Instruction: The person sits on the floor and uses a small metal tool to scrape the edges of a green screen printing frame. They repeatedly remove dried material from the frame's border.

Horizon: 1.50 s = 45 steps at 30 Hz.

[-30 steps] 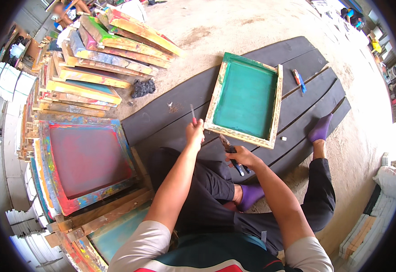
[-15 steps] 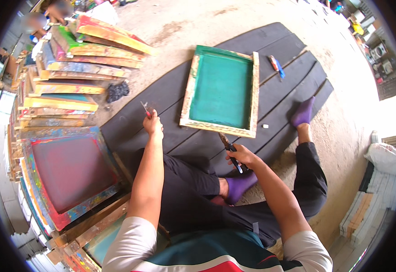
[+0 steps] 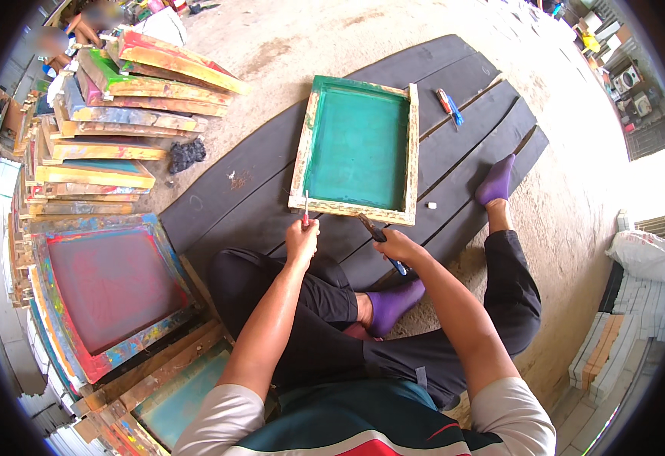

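Note:
A wooden screen-printing frame [image 3: 411, 159] with green mesh [image 3: 357, 148] lies on dark boards in front of me. My left hand [image 3: 302, 245] is closed around a small screwdriver [image 3: 306, 216] with a red handle. Its thin shaft points away from me at the frame's near left corner; whether the tip touches the wood I cannot tell. My right hand [image 3: 401, 248] grips a pair of pliers [image 3: 372, 228] with dark jaws, the jaws just short of the frame's near edge. A white block [image 3: 432, 205] rests right of the frame.
Beyond the frame's right side lie red and blue tools [image 3: 449, 108] on the dark boards [image 3: 230, 201]. Paint-stained frames [image 3: 119, 152] are stacked at left, beside a crumpled black bag [image 3: 187, 155]. Small brown bits [image 3: 238, 181] are scattered left of the green frame. People sit at far left.
My left hand has moved right with the screwdriver, from over the bare boards to the frame's near left corner. The right hand with the pliers stays close to the frame's near edge.

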{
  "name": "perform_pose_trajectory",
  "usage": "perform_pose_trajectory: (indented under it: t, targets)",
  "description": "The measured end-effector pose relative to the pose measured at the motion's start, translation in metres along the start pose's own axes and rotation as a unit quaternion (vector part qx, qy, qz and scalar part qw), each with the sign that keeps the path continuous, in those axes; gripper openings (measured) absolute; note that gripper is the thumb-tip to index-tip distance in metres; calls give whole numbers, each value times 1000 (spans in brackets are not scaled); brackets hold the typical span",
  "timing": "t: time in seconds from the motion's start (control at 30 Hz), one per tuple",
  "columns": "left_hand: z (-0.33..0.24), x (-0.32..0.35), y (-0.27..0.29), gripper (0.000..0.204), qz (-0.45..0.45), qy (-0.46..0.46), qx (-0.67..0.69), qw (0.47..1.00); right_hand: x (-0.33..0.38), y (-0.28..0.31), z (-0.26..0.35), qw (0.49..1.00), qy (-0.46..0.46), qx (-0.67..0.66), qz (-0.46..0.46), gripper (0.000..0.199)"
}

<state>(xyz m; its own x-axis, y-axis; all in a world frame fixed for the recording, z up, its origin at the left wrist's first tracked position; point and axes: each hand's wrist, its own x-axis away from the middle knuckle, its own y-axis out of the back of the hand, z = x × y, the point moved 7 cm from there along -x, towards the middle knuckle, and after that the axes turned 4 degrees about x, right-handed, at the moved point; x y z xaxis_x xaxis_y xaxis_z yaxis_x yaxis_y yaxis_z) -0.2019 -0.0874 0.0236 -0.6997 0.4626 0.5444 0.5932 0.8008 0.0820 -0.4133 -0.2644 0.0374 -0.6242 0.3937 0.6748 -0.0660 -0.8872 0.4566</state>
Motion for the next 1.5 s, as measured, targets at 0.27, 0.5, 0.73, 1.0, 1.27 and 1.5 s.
perform_pose_trajectory:
  t: [0.27, 0.5, 0.73, 1.0, 1.27, 1.5]
  targets:
    - [4, -13, -10, 26, 1, -26, -52, 998, -4, -6, 2, 983, -85, -129, 95, 31]
    - [17, -28, -10, 26, -2, -57, -71, 996, 12, -3, 23, 955, -127, -187, 192, 36]
    - [18, -34, -13, 26, -1, -84, -78, 993, 1, 4, 13, 948, -157, -191, 202, 43]
    - [17, -36, -13, 26, -13, -99, -95, 990, 4, 26, 45, 983, -131, 67, 106, 41]
    - [14, -29, -19, 26, 18, -60, -77, 995, -2, 16, 24, 948, 6, 294, -119, 49]
    - [11, -20, -18, 26, 37, -28, -35, 998, -7, -4, 3, 952, -7, 272, -143, 48]
